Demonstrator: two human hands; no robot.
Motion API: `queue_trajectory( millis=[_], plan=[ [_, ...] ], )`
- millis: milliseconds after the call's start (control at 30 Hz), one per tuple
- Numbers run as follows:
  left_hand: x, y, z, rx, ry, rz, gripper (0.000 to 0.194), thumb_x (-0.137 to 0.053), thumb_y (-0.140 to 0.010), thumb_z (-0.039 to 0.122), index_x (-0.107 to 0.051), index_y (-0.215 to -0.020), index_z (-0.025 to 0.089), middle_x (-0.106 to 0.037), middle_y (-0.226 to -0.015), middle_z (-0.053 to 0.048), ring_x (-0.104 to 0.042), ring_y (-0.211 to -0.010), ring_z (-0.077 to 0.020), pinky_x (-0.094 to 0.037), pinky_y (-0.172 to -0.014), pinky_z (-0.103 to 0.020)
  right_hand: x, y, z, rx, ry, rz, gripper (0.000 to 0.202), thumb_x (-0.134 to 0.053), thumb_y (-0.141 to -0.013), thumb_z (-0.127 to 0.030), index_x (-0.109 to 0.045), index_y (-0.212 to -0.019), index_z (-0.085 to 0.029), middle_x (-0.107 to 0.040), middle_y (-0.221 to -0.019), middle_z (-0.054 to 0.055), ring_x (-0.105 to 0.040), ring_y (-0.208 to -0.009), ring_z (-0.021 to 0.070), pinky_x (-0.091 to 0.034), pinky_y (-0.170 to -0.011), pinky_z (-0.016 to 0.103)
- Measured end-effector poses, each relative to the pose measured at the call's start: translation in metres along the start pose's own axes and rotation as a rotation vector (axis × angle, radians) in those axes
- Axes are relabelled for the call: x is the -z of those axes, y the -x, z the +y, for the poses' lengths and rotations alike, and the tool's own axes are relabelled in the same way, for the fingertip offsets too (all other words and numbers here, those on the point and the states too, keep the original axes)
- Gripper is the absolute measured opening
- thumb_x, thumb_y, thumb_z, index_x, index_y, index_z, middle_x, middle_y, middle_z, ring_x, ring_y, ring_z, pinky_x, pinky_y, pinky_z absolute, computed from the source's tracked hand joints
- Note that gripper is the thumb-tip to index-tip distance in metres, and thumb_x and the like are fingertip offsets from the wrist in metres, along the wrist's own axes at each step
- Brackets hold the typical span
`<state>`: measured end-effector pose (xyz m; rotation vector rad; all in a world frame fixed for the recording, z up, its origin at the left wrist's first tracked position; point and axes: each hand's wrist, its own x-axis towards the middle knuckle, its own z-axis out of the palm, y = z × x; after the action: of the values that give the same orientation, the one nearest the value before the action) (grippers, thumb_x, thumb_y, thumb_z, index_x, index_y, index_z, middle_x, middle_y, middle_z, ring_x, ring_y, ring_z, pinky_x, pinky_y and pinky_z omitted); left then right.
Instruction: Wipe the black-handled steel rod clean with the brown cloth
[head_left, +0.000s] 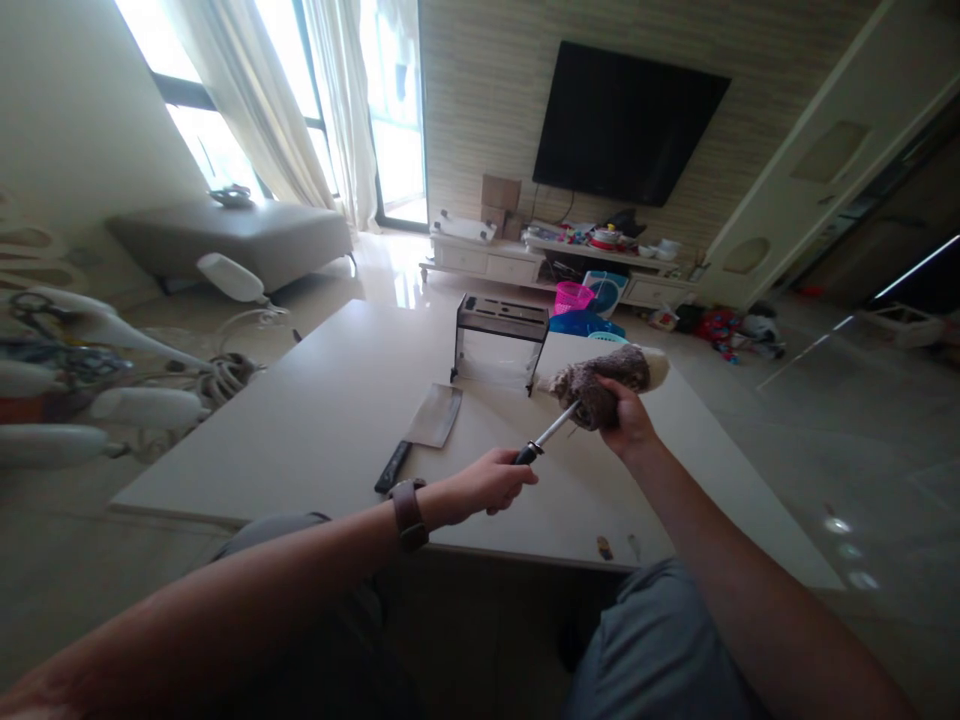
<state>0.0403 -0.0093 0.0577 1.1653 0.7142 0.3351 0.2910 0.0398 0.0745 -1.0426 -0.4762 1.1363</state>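
Observation:
My left hand is closed round the black handle of a metal sharpening rod, which points up and to the right. The rod's tip meets a brown, shaggy cloth in my right hand, whose fingers are wrapped round it; the tip itself is hidden. A cleaver with a black handle lies flat on the white table, left of my hands. Behind it stands a black-framed knife rack with slots in its top and clear sides.
Two small objects lie near the table's front edge. Beyond the table are a pink basket, blue tubs and a white cabinet. A lamp with white shades stands at the left, and a grey bench behind it.

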Motion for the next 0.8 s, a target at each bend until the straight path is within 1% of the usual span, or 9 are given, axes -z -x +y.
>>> queue_trajectory(
  millis=[133,233,367,433,533,633,733,800],
  plan=[
    [0.002,0.002,-0.001,-0.007,-0.019,-0.019,0.023,-0.065,-0.079,0.034,-0.047,-0.082,0.021,-0.039,-0.055,0.010,-0.033,-0.041,-0.0070,-0.023,-0.037,-0.022,0.017,-0.015,-0.013,0.053,-0.032,0.020,0.012,-0.069,-0.079,-0.014,-0.076,-0.088,-0.019,-0.081,-0.082,0.002,-0.076,-0.069,0.0178,-0.065,-0.066,0.031],
    [0.002,0.003,-0.002,-0.004,0.003,-0.013,0.024,-0.066,-0.079,0.035,-0.046,-0.079,0.021,-0.036,-0.053,0.011,-0.031,-0.040,-0.0070,-0.022,-0.037,-0.023,0.019,-0.016,-0.013,0.036,-0.032,0.008,0.012,-0.069,-0.081,-0.017,-0.076,-0.091,-0.019,-0.082,-0.084,0.002,-0.077,-0.071,0.0181,-0.065,-0.068,0.032],
    [0.000,0.004,0.000,0.036,0.132,-0.020,0.030,-0.066,-0.079,0.034,-0.039,-0.072,0.023,-0.028,-0.052,0.012,-0.023,-0.040,-0.0055,-0.016,-0.038,-0.022,0.008,-0.006,-0.006,-0.029,-0.028,-0.039,0.012,-0.067,-0.084,-0.019,-0.077,-0.091,-0.020,-0.082,-0.085,0.000,-0.076,-0.072,0.0161,-0.064,-0.070,0.028],
    [0.000,0.004,0.001,0.059,0.191,-0.031,0.031,-0.064,-0.080,0.034,-0.038,-0.070,0.023,-0.026,-0.052,0.011,-0.020,-0.040,-0.0053,-0.015,-0.038,-0.022,0.000,0.003,0.001,-0.055,-0.016,-0.072,0.011,-0.068,-0.083,-0.019,-0.077,-0.089,-0.020,-0.082,-0.084,0.000,-0.076,-0.073,0.0156,-0.063,-0.072,0.027],
    [0.000,0.004,0.004,0.090,0.274,-0.064,0.029,-0.061,-0.080,0.035,-0.038,-0.067,0.022,-0.026,-0.051,0.011,-0.017,-0.040,-0.0051,-0.013,-0.038,-0.021,-0.011,0.020,0.016,-0.126,0.029,-0.154,0.011,-0.072,-0.079,-0.019,-0.077,-0.089,-0.019,-0.082,-0.085,0.002,-0.076,-0.074,0.0176,-0.063,-0.075,0.028],
    [0.001,0.004,0.007,0.122,0.353,-0.090,0.027,-0.059,-0.079,0.034,-0.037,-0.067,0.022,-0.024,-0.050,0.011,-0.016,-0.039,-0.0047,-0.013,-0.038,-0.021,-0.022,0.038,0.035,-0.171,0.057,-0.250,0.022,-0.079,-0.072,-0.020,-0.077,-0.094,-0.018,-0.082,-0.090,0.003,-0.076,-0.076,0.0194,-0.062,-0.076,0.030],
    [0.003,0.002,0.006,0.138,0.316,-0.069,0.026,-0.057,-0.079,0.034,-0.037,-0.067,0.022,-0.026,-0.050,0.011,-0.020,-0.038,-0.0049,-0.016,-0.038,-0.020,-0.029,0.050,0.049,-0.175,0.053,-0.274,0.028,-0.083,-0.065,-0.019,-0.076,-0.093,-0.018,-0.082,-0.090,0.003,-0.075,-0.076,0.0196,-0.062,-0.077,0.030],
    [0.003,0.000,0.004,0.098,0.197,-0.016,0.026,-0.058,-0.080,0.035,-0.039,-0.068,0.022,-0.034,-0.050,0.009,-0.030,-0.038,-0.0064,-0.023,-0.037,-0.020,-0.032,0.053,0.054,-0.152,0.053,-0.245,0.030,-0.085,-0.062,-0.018,-0.075,-0.090,-0.018,-0.082,-0.090,0.003,-0.075,-0.077,0.0201,-0.062,-0.078,0.031]
  ],
)
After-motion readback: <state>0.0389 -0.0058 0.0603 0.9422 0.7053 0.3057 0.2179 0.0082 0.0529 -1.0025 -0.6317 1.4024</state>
